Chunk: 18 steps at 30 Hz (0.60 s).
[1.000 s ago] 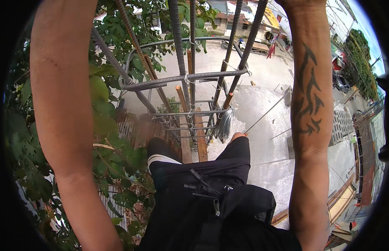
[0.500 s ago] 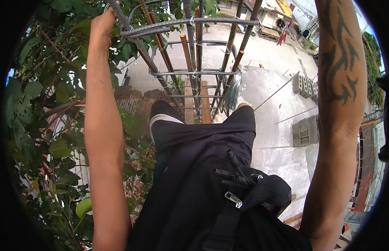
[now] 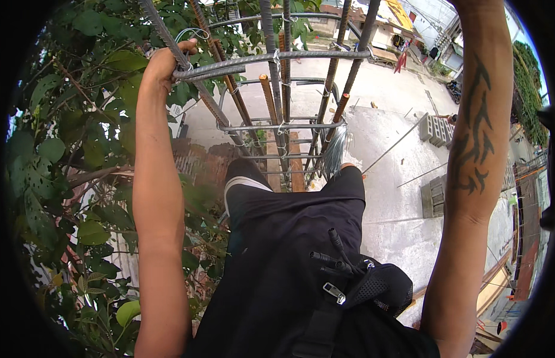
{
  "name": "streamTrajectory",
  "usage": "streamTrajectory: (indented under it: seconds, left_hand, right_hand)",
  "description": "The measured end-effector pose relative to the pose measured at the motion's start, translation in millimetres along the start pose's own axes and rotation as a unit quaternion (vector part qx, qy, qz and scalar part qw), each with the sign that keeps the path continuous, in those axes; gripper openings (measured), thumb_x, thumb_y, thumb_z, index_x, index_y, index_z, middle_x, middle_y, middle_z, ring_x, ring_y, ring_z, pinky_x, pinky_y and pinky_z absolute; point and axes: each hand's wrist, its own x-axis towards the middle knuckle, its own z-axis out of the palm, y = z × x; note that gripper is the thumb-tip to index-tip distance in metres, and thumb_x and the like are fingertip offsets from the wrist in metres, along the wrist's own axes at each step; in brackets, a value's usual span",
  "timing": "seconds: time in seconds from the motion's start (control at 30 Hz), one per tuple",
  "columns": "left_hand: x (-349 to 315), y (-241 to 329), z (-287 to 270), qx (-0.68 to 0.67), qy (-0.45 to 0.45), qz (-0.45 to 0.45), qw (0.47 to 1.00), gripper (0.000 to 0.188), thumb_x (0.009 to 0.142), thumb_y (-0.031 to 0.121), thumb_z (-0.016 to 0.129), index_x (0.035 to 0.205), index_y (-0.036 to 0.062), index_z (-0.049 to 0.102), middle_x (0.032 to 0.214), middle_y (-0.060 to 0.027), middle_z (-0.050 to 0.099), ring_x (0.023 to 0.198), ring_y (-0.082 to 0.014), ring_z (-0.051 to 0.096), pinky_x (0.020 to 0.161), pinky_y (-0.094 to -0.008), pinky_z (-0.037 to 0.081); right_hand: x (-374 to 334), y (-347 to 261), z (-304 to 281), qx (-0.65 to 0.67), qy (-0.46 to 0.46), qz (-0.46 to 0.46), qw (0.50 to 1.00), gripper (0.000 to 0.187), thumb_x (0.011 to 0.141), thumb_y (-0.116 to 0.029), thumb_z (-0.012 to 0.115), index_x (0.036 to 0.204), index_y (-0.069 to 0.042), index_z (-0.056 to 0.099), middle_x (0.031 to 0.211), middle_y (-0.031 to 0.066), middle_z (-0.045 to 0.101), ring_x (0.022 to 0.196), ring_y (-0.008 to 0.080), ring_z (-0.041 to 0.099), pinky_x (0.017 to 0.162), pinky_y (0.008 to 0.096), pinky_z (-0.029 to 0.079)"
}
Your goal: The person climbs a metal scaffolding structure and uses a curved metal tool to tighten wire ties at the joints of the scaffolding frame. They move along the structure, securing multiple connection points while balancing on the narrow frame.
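My left hand [image 3: 161, 67] is at the left corner of a rebar column cage, its fingers curled behind a slanting upright bar [image 3: 164, 36]. A thin loop of tie wire [image 3: 194, 31] stands out from those fingers. Just beneath the hand, a ribbed horizontal stirrup [image 3: 242, 61] runs across the uprights to the right. Lower down, another stirrup [image 3: 307, 126] is bound to the bars with wire ties. From the cage's right side hangs a bundle of loose tie wires [image 3: 333, 152]. My right forearm [image 3: 468, 149] reaches up past the top edge, so that hand is out of sight.
Wooden planks [image 3: 296, 161] lie below the cage, between my legs. Leafy branches [image 3: 92, 143] crowd the left side. Far below are a pale concrete surface [image 3: 397, 155], hollow blocks [image 3: 435, 130] and thin rods [image 3: 394, 143] jutting out. A black pouch [image 3: 385, 283] hangs at my front.
My left hand has moved right, in against the corner bar, with the wire loop now showing beyond its fingers. The cage sits lower in view. My right forearm has shifted upward.
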Motion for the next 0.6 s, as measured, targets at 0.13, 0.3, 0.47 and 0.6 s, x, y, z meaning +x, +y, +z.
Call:
streamTrajectory:
  seconds: [0.13,0.3,0.47,0.6]
  left_hand:
    - [-3.0,-4.5,0.9,-0.030,-0.002,0.024,0.999,0.036,0.074,0.040,0.072,0.077,0.0038,0.067,0.065,0.0025,0.051,0.051,-0.0067,0.042,0.043,-0.0239,0.026]
    - [-7.0,-9.6,-2.0,-0.067,0.077,0.016,0.995,0.050,0.082,0.049,0.062,0.093,0.0008,0.065,0.065,0.0021,0.054,0.050,-0.0055,0.045,0.045,-0.0202,0.032]
    - [-0.2,-21.2,-13.9,-0.168,0.049,0.017,0.984,0.052,0.083,0.046,0.062,0.104,-0.0012,0.062,0.067,0.0025,0.054,0.057,-0.0045,0.048,0.045,-0.0207,0.032]
    - [31.6,-24.4,-5.3,-0.204,0.057,0.166,0.963,0.036,0.088,0.040,0.058,0.087,0.0039,0.059,0.064,0.0039,0.046,0.057,-0.0047,0.041,0.047,-0.0202,0.030]
  right_hand:
    - [-60.1,27.9,-41.3,-0.034,-0.103,0.052,0.993,0.032,0.100,-0.029,0.032,0.104,0.000,0.046,0.076,0.0076,0.047,0.068,0.0197,0.051,0.075,0.0361,0.050]
    - [-143.6,83.5,-78.8,0.059,-0.139,0.079,0.985,0.031,0.097,-0.033,0.043,0.087,-0.004,0.042,0.061,0.0064,0.039,0.057,0.0199,0.048,0.062,0.0379,0.050]
    - [-199.1,125.2,-101.6,0.033,-0.133,0.105,0.985,0.032,0.094,-0.033,0.050,0.082,-0.004,0.042,0.056,0.0059,0.040,0.051,0.0165,0.045,0.052,0.0316,0.042]
    - [-224.7,133.5,-107.3,0.031,-0.132,0.158,0.978,0.036,0.093,-0.036,0.052,0.079,-0.004,0.042,0.055,0.0069,0.043,0.050,0.0155,0.043,0.049,0.0298,0.038]
